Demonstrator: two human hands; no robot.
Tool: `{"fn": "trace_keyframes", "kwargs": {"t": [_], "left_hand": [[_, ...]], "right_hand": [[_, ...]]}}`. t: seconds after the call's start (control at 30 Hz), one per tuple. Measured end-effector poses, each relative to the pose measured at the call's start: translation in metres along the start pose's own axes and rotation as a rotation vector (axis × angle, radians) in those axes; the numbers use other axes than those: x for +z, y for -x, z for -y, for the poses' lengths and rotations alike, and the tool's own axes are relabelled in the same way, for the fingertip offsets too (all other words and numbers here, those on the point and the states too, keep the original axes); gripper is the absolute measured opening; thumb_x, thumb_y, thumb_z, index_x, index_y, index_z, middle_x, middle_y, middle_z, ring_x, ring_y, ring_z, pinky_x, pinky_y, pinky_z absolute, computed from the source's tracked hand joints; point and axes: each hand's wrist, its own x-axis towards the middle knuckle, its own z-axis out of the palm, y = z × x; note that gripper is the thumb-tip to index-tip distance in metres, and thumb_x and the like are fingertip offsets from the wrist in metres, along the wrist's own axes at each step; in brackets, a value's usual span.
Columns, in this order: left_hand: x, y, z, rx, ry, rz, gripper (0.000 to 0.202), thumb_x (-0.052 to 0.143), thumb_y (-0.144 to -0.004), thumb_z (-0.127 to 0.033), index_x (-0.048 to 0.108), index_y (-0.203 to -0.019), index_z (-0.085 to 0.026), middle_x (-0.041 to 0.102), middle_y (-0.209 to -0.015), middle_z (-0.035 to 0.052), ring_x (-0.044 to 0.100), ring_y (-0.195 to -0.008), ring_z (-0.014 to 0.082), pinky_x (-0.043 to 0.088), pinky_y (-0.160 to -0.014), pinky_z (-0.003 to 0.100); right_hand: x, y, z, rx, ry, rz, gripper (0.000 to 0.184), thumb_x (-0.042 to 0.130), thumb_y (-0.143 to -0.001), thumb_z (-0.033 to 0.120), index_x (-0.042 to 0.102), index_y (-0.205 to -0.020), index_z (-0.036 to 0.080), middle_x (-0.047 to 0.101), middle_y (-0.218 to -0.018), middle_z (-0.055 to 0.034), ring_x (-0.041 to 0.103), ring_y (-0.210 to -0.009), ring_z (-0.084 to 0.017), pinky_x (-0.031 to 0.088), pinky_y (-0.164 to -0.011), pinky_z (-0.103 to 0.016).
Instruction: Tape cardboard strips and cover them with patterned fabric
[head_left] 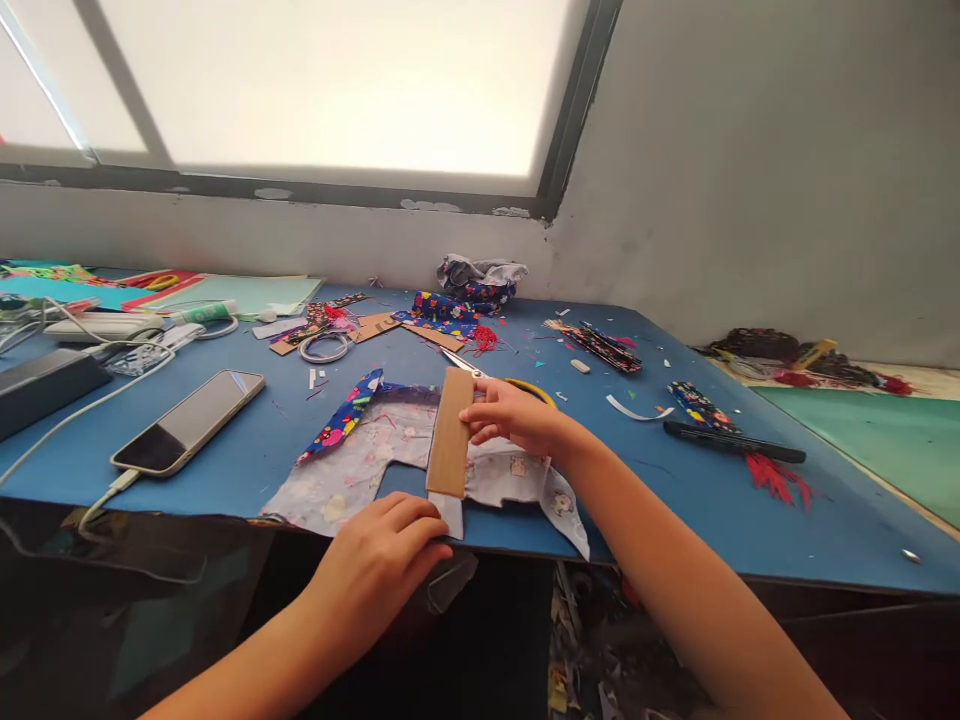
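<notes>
A brown cardboard strip [450, 440] lies lengthwise over a patterned cloth [390, 435], whose pale wrong side faces up and whose blue printed edge is folded over at the left. My right hand [510, 415] grips the strip's right edge near its far end, thumb and fingers closed on it. At the table's front edge, my left hand [394, 540] rests with fingers together on the near end of the cloth, just below the strip; its fingertips are partly hidden. Scissors [465, 363] with a yellow handle lie behind the strip, partly covered by my right hand.
A phone [191, 420] on a charging cable lies at the left, beside a dark box-shaped device [49, 390]. Cloth scraps [480, 285], cardboard pieces and a ring of tape [324, 346] are at the back. A black pen [735, 441] and red tassel [776, 478] lie at the right.
</notes>
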Motion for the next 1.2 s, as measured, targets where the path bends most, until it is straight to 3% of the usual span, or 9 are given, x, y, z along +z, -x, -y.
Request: {"fn": "trace_keyframes", "kwargs": {"t": [0.17, 0.37, 0.53, 0.67, 0.97, 1.2], "left_hand": [[-0.004, 0.003, 0.005, 0.029, -0.072, -0.027, 0.009, 0.053, -0.089, -0.019, 0.061, -0.09, -0.018, 0.067, -0.086, 0.0024, 0.061, -0.075, 0.0193, 0.05, -0.063, 0.033], [-0.003, 0.009, 0.007, 0.02, -0.039, -0.072, 0.006, 0.055, -0.088, -0.017, 0.061, -0.09, -0.018, 0.065, -0.084, 0.0017, 0.061, -0.074, 0.0154, 0.05, -0.065, 0.028], [-0.003, 0.015, 0.009, -0.063, 0.0, -0.087, 0.005, 0.057, -0.087, -0.02, 0.058, -0.092, -0.017, 0.064, -0.091, 0.0047, 0.063, -0.081, 0.0148, 0.052, -0.073, 0.026], [-0.002, 0.013, 0.008, -0.071, -0.027, -0.07, 0.012, 0.054, -0.089, -0.024, 0.061, -0.098, -0.02, 0.066, -0.098, 0.005, 0.064, -0.087, 0.0175, 0.053, -0.077, 0.03], [0.002, 0.011, 0.006, -0.053, -0.074, -0.121, 0.01, 0.056, -0.088, -0.022, 0.063, -0.094, -0.02, 0.068, -0.098, 0.0047, 0.065, -0.085, 0.0174, 0.054, -0.075, 0.031], [0.003, 0.011, 0.005, -0.04, -0.074, -0.133, 0.011, 0.054, -0.089, -0.021, 0.064, -0.093, -0.021, 0.069, -0.097, 0.0044, 0.065, -0.082, 0.0167, 0.053, -0.071, 0.03]], "right_hand": [[0.009, 0.004, -0.004, 0.125, 0.006, 0.089, 0.045, 0.067, -0.067, 0.016, 0.042, -0.104, 0.021, 0.064, -0.09, -0.0033, 0.066, -0.082, -0.019, 0.056, -0.061, -0.028], [0.011, 0.003, -0.008, 0.17, 0.004, 0.078, 0.066, 0.066, -0.069, 0.012, 0.029, -0.122, 0.024, 0.063, -0.087, -0.0006, 0.067, -0.075, -0.017, 0.057, -0.062, -0.028], [0.011, 0.003, -0.011, 0.183, 0.005, 0.078, 0.06, 0.066, -0.068, 0.012, 0.033, -0.117, 0.024, 0.064, -0.082, 0.0003, 0.067, -0.068, -0.017, 0.057, -0.056, -0.027], [0.012, 0.004, -0.01, 0.19, 0.011, 0.04, 0.057, 0.066, -0.066, 0.009, 0.036, -0.112, 0.023, 0.063, -0.074, 0.0029, 0.068, -0.064, -0.017, 0.057, -0.054, -0.026], [0.013, 0.007, -0.005, 0.197, 0.026, 0.014, 0.056, 0.065, -0.061, 0.009, 0.037, -0.107, 0.022, 0.064, -0.083, -0.0016, 0.069, -0.078, -0.023, 0.058, -0.058, -0.03], [0.01, 0.006, -0.009, 0.21, 0.178, 0.016, 0.054, 0.067, -0.063, 0.014, 0.035, -0.106, 0.023, 0.062, -0.085, -0.0013, 0.068, -0.072, -0.02, 0.057, -0.058, -0.031]]}}
